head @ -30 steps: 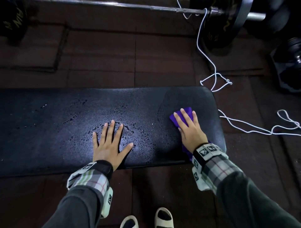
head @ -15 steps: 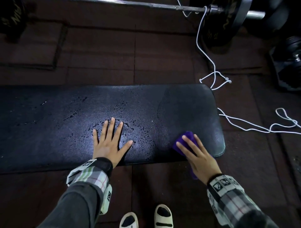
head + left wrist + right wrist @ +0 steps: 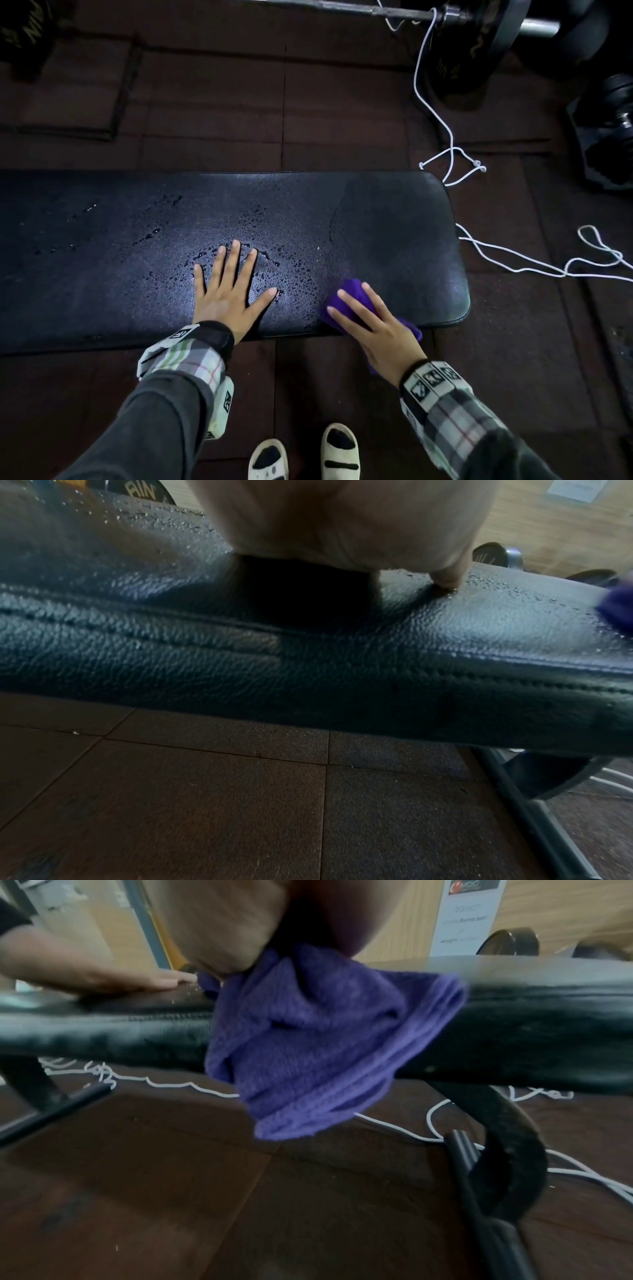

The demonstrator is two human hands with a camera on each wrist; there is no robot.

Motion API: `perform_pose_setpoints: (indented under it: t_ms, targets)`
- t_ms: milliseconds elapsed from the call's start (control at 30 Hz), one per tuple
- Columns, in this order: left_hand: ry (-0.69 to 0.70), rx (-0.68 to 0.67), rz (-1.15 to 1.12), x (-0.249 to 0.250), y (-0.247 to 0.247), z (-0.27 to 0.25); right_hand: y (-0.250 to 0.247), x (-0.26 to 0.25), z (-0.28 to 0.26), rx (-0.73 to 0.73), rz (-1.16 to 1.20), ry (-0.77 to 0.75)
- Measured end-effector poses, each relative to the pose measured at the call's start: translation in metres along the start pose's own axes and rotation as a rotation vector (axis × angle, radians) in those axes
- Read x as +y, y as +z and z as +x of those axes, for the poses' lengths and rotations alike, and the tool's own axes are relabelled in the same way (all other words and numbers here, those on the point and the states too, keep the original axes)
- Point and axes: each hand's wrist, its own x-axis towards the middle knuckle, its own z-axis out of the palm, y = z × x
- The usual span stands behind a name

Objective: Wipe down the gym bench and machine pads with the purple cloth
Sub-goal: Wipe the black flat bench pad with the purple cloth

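Observation:
The black padded gym bench runs across the head view, with water droplets over its middle and a duller patch at its right end. My left hand lies flat on the wet pad with fingers spread. My right hand presses the purple cloth with straight fingers onto the pad near its front edge. In the right wrist view the cloth hangs over the bench's front side. In the left wrist view the thumb touches the wet pad.
A white cord trails over the dark floor tiles right of the bench. A barbell with a black plate lies behind, a dumbbell at far right. Black frame legs stand under the bench. My feet in white sandals are below.
My right hand has slid the cloth from the right part of the pad back toward the front edge and then leftward toward the droplets. The left hand has stayed put.

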Motion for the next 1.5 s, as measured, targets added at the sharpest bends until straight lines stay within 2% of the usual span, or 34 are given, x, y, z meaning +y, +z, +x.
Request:
perform_pose_setpoints:
  t_ms: [67, 167, 267, 333, 433, 600, 667, 767, 933, 1067, 1167, 1500]
  targets:
    - [0.000, -0.008, -0.003, 0.000, -0.001, 0.000, -0.003, 0.009, -0.019, -0.039, 0.019, 0.016]
    - [0.003, -0.016, -0.010, 0.000, -0.002, 0.000, -0.007, 0.025, -0.027, -0.028, 0.110, 0.173]
    - [-0.004, -0.020, -0.012, 0.002, -0.004, -0.001, -0.010, 0.030, -0.007, 0.054, 0.180, 0.335]
    - [-0.005, -0.027, -0.011, 0.002, -0.005, -0.001, -0.011, 0.026, 0.013, 0.098, 0.167, 0.378]
    - [-0.011, -0.035, -0.020, 0.003, -0.006, -0.001, -0.007, 0.010, 0.033, 0.094, 0.172, 0.350]
    - [-0.025, -0.072, -0.025, 0.004, -0.009, 0.000, -0.002, -0.007, 0.014, -0.018, 0.151, 0.083]
    - [-0.017, -0.083, -0.035, 0.004, -0.013, 0.000, -0.008, 0.000, 0.006, -0.068, 0.161, 0.052]
    - [0.004, -0.058, -0.055, 0.001, -0.017, -0.003, -0.013, 0.013, 0.011, -0.093, 0.212, 0.160]
    - [0.069, -0.038, -0.017, -0.021, -0.024, 0.005, -0.019, 0.033, 0.056, -0.090, 0.279, 0.400]
    - [-0.070, 0.011, -0.041, -0.058, -0.035, 0.015, -0.026, 0.053, 0.105, -0.096, 0.223, 0.496]
    - [-0.115, -0.019, -0.040, -0.085, -0.045, 0.024, -0.029, 0.065, 0.133, -0.153, 0.296, 0.646]
    - [-0.124, -0.047, -0.089, -0.111, -0.047, 0.036, -0.051, 0.080, 0.182, -0.162, 0.314, 0.715]
